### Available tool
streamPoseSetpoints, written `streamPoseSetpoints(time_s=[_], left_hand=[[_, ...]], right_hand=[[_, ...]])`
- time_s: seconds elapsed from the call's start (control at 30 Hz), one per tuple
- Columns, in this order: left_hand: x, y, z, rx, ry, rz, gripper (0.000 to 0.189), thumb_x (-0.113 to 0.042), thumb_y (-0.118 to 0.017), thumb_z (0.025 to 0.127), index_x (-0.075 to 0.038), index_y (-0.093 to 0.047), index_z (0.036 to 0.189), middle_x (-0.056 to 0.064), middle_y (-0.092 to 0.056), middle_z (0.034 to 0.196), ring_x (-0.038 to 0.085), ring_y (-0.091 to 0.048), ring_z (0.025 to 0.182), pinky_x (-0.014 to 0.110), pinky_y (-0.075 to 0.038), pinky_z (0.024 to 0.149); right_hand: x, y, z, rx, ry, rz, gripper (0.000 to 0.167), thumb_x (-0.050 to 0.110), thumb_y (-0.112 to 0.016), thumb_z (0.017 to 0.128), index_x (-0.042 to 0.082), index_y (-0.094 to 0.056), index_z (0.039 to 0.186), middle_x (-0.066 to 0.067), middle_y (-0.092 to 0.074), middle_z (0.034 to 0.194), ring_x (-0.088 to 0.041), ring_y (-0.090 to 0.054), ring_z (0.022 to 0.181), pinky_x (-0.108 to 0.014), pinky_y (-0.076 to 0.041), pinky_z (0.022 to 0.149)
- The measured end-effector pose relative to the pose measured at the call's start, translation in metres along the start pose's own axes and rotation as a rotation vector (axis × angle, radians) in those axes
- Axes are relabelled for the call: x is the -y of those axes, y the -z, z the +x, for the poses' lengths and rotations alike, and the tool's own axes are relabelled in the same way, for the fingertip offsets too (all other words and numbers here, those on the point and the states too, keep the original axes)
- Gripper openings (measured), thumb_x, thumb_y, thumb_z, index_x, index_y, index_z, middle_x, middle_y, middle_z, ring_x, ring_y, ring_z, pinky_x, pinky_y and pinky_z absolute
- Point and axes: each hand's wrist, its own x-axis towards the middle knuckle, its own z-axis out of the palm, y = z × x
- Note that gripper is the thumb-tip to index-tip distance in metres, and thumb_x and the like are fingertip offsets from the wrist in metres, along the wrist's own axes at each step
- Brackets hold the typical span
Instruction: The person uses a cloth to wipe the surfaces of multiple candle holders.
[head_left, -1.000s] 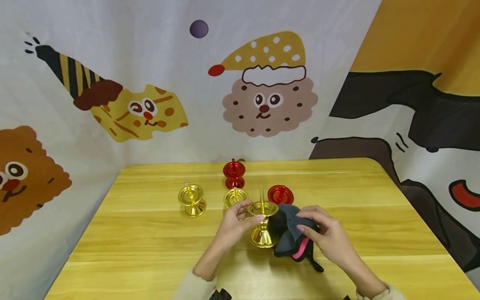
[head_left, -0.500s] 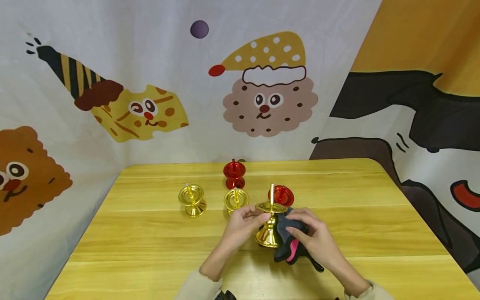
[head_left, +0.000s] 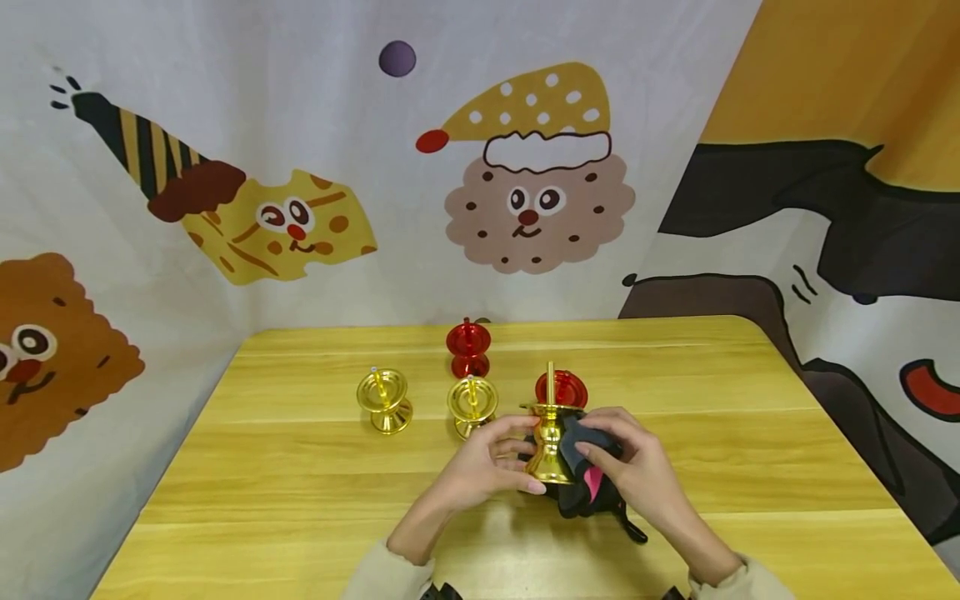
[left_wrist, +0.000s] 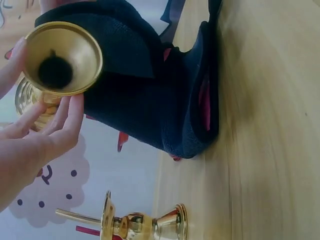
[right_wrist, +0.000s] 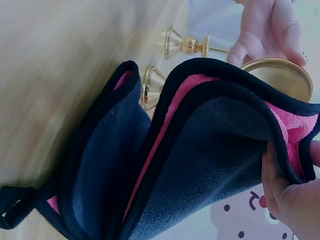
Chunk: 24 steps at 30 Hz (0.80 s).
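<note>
My left hand (head_left: 491, 462) holds a gold candle holder (head_left: 549, 446) by its stem and base, with its spike pointing up. In the left wrist view the hollow underside of the candle holder (left_wrist: 62, 57) faces the camera, fingers spread around it. My right hand (head_left: 630, 454) pinches a dark grey cloth (head_left: 581, 450) with black edging and a pink inner side, pressed close against the candle holder's right side. The cloth (right_wrist: 200, 145) hangs in folds in the right wrist view, its lower part reaching the tabletop.
Behind the hands on the wooden table (head_left: 285, 500) stand two gold candle holders, one at the left (head_left: 384, 402) and one in the middle (head_left: 472, 404). Two red candle holders stand farther back (head_left: 468, 346) and behind the cloth (head_left: 562, 389). A printed curtain (head_left: 420, 242) hangs behind.
The held candle holder has moved right and tilted, its dish now seen nearly edge-on. My left fingers have shifted from near its dish down to stem and base. The cloth has bunched closer to it.
</note>
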Motion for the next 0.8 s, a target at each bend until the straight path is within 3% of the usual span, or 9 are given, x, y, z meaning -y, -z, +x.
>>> streamPoseSetpoints(time_s=[0.17, 0.37, 0.47, 0.57, 0.7, 0.8], left_hand=[[-0.002, -0.004, 0.001, -0.039, -0.047, 0.068, 0.064, 0.002, -0.076, 0.070, -0.006, -0.049, 0.128, 0.010, -0.052, 0.120, 0.022, -0.054, 0.102, 0.033, -0.048, 0.086], [-0.007, -0.015, 0.002, -0.137, -0.081, 0.350, 0.064, -0.010, -0.083, 0.065, -0.006, -0.053, 0.122, 0.008, -0.053, 0.121, 0.022, -0.058, 0.097, 0.030, -0.050, 0.080], [-0.006, -0.017, 0.002, -0.148, -0.098, 0.414, 0.064, -0.011, -0.083, 0.064, -0.005, -0.054, 0.120, 0.008, -0.054, 0.120, 0.022, -0.059, 0.096, 0.031, -0.050, 0.080], [-0.004, -0.013, 0.000, -0.107, -0.077, 0.307, 0.062, -0.007, -0.081, 0.066, -0.005, -0.053, 0.121, 0.008, -0.052, 0.121, 0.021, -0.057, 0.097, 0.031, -0.050, 0.082], [-0.004, -0.002, -0.004, -0.001, -0.055, 0.051, 0.062, 0.003, -0.075, 0.071, -0.002, -0.047, 0.126, 0.012, -0.050, 0.122, 0.023, -0.053, 0.103, 0.035, -0.046, 0.089], [-0.006, 0.001, -0.006, 0.077, -0.048, -0.053, 0.064, 0.007, -0.070, 0.074, 0.001, -0.040, 0.130, 0.017, -0.049, 0.124, 0.025, -0.051, 0.109, 0.037, -0.044, 0.092]], right_hand=[[0.005, -0.004, 0.001, -0.024, 0.069, -0.105, 0.023, -0.010, -0.068, 0.075, 0.000, -0.065, 0.096, -0.009, -0.056, 0.101, -0.010, -0.056, 0.082, -0.023, -0.052, 0.057], [0.007, -0.015, 0.000, -0.077, 0.245, -0.368, 0.030, -0.014, -0.074, 0.064, 0.001, -0.066, 0.090, -0.005, -0.057, 0.096, -0.017, -0.059, 0.081, -0.025, -0.053, 0.061], [0.006, -0.018, -0.002, -0.069, 0.309, -0.414, 0.031, -0.014, -0.075, 0.063, -0.001, -0.066, 0.090, -0.007, -0.056, 0.097, -0.019, -0.061, 0.082, -0.027, -0.054, 0.063], [0.002, -0.015, -0.004, -0.043, 0.299, -0.327, 0.031, -0.015, -0.073, 0.065, 0.000, -0.065, 0.091, -0.008, -0.056, 0.098, -0.016, -0.059, 0.084, -0.024, -0.054, 0.062], [-0.006, -0.005, -0.004, 0.018, 0.220, -0.063, 0.029, -0.017, -0.065, 0.073, -0.001, -0.063, 0.096, -0.013, -0.055, 0.102, -0.010, -0.056, 0.091, -0.019, -0.052, 0.066], [-0.010, 0.001, -0.004, 0.045, 0.166, 0.059, 0.027, -0.016, -0.062, 0.077, -0.003, -0.061, 0.100, -0.017, -0.055, 0.104, -0.009, -0.054, 0.098, -0.019, -0.050, 0.073]])
